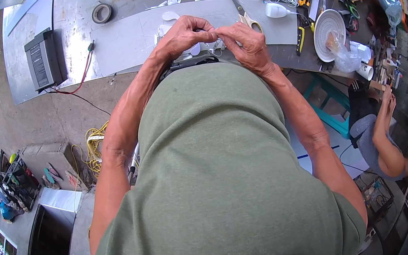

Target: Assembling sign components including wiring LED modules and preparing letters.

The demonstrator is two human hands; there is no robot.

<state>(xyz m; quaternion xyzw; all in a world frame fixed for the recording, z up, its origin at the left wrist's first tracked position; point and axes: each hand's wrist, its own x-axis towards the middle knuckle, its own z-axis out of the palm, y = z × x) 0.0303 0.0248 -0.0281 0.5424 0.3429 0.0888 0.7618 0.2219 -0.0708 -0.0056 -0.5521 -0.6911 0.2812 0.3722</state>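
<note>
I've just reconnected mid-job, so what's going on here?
The person's left hand and right hand meet at the fingertips, apparently pinching a tiny item I can't identify, over a pale sheet on the workbench. Scissors lie beside the right hand, and a black box stands further left. Another person is to the right.

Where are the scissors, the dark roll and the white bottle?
Scissors (240, 10): head view, blades near the pivot.
Dark roll (104, 21): head view, lower rim.
White bottle (276, 10): head view, its body.

On the surface, a box stands far left of the fingers, a tape roll lies ahead and left, scissors just ahead and right, a bottle farther right, a plate beyond it. Behind the fingers, a cable coil lies left, a stool right.
</note>
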